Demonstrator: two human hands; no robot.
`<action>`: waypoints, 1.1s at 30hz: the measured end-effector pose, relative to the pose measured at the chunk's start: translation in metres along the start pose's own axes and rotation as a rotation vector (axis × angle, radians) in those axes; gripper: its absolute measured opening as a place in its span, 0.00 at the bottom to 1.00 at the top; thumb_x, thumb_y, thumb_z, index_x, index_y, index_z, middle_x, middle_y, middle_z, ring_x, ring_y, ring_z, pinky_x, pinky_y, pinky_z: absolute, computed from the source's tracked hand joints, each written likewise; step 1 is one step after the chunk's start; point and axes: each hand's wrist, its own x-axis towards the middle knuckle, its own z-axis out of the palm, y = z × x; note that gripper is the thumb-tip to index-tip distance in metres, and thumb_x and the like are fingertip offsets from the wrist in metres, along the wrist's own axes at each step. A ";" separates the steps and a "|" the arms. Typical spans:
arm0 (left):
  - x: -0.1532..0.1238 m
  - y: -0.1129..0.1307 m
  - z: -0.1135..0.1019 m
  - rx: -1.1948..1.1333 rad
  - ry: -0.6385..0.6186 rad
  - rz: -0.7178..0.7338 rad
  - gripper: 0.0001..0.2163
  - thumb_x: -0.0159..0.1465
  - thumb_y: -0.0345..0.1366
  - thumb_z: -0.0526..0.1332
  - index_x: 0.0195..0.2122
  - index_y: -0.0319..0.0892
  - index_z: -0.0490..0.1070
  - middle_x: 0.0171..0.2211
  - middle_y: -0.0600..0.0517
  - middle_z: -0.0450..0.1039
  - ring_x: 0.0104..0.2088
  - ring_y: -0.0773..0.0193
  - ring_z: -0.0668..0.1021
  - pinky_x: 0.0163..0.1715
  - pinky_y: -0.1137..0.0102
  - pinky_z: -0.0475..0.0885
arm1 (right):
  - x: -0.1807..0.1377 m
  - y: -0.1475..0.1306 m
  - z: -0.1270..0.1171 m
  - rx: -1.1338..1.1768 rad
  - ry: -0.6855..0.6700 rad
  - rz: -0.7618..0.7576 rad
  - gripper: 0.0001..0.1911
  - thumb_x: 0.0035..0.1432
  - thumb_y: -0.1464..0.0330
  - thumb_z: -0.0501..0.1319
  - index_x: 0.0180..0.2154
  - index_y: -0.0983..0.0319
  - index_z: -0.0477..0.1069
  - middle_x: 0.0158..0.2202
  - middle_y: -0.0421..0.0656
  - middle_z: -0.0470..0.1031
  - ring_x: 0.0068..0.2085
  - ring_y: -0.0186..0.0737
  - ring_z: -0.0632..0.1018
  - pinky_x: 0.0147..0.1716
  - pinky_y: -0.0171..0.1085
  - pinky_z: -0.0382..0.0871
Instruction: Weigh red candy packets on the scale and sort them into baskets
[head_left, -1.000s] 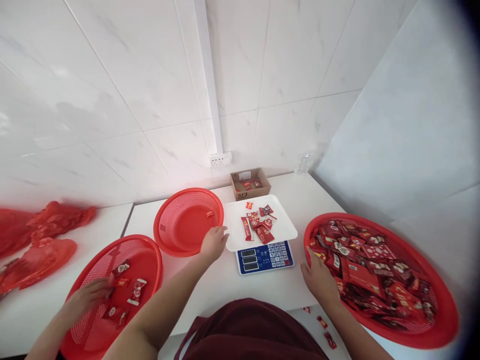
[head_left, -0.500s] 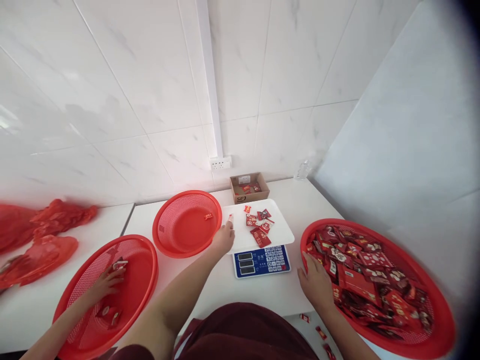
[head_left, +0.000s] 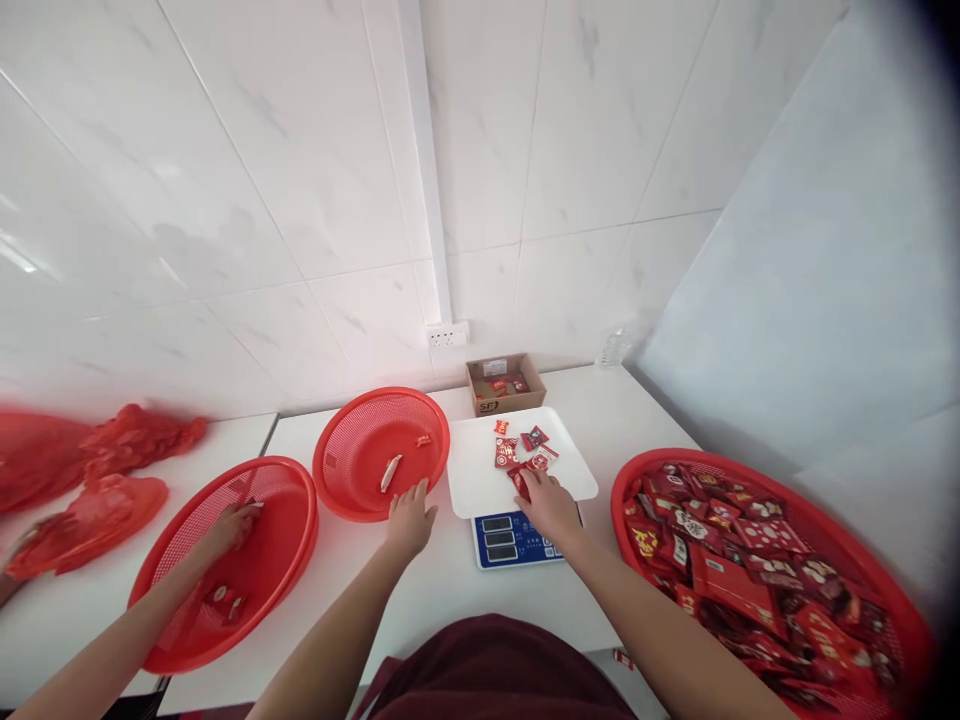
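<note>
My left hand (head_left: 411, 520) is open, fingers stretched out at the near rim of the middle red basket (head_left: 352, 510). Inside that basket lie a long whitish packet (head_left: 391, 473) and a small red wrapped candy (head_left: 424, 440). My right hand (head_left: 550, 508) reaches over the white tray (head_left: 472, 485) of the weighing scale (head_left: 499, 540), its fingers closed on a red snack packet (head_left: 516, 479) that they partly hide. Several other small packets lie on the tray, among them a red-and-white square packet (head_left: 506, 453) and a dark red packet (head_left: 535, 438).
A big red basket (head_left: 624, 500) full of snack packets stands at right. Another person's hand (head_left: 234, 525) is in the left red basket (head_left: 304, 555). A cardboard box (head_left: 506, 402) sits behind the scale, and red plastic bags (head_left: 112, 520) lie far left.
My left hand has moved from the tray to the middle basket, where the whitish packet now lies. My right hand has gone from the right basket's rim to the red packet on the tray.
</note>
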 end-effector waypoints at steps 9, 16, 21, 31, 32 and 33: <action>-0.005 -0.016 -0.003 -0.013 0.007 0.041 0.22 0.62 0.29 0.45 0.58 0.41 0.60 0.54 0.46 0.68 0.53 0.56 0.70 0.53 0.62 0.62 | 0.013 0.010 -0.013 0.130 -0.093 0.154 0.17 0.59 0.72 0.47 0.49 0.65 0.64 0.42 0.52 0.74 0.40 0.46 0.75 0.36 0.39 0.62; -0.003 -0.019 -0.002 -0.010 0.008 0.056 0.22 0.62 0.29 0.47 0.58 0.46 0.61 0.53 0.48 0.70 0.50 0.56 0.72 0.51 0.62 0.64 | 0.041 -0.036 -0.010 0.609 -0.155 0.102 0.19 0.59 0.69 0.47 0.50 0.59 0.67 0.42 0.46 0.76 0.41 0.41 0.76 0.40 0.39 0.69; -0.001 -0.022 -0.003 -0.006 -0.020 0.063 0.22 0.64 0.28 0.45 0.58 0.44 0.60 0.53 0.48 0.70 0.51 0.58 0.72 0.51 0.65 0.64 | 0.063 -0.062 -0.014 0.563 -0.054 -0.142 0.26 0.60 0.63 0.51 0.60 0.60 0.56 0.59 0.50 0.62 0.59 0.44 0.63 0.55 0.46 0.58; 0.006 -0.030 -0.004 0.025 -0.035 0.046 0.21 0.64 0.29 0.47 0.58 0.46 0.59 0.53 0.48 0.69 0.50 0.61 0.72 0.49 0.66 0.64 | 0.069 -0.027 0.002 0.227 -0.155 -0.020 0.20 0.56 0.78 0.49 0.49 0.62 0.67 0.52 0.53 0.68 0.52 0.47 0.68 0.47 0.45 0.62; 0.006 -0.030 -0.004 0.021 -0.043 0.043 0.21 0.64 0.29 0.47 0.58 0.46 0.59 0.53 0.48 0.69 0.50 0.61 0.72 0.49 0.66 0.64 | 0.072 -0.035 0.001 0.265 -0.151 -0.025 0.20 0.58 0.76 0.49 0.51 0.62 0.66 0.51 0.52 0.69 0.50 0.44 0.70 0.47 0.43 0.63; 0.006 -0.030 -0.005 0.016 -0.051 0.038 0.21 0.64 0.29 0.47 0.59 0.45 0.59 0.54 0.48 0.69 0.50 0.61 0.72 0.49 0.66 0.64 | 0.076 -0.044 0.000 0.351 -0.148 -0.045 0.20 0.60 0.73 0.48 0.54 0.62 0.63 0.50 0.51 0.70 0.49 0.42 0.71 0.46 0.41 0.64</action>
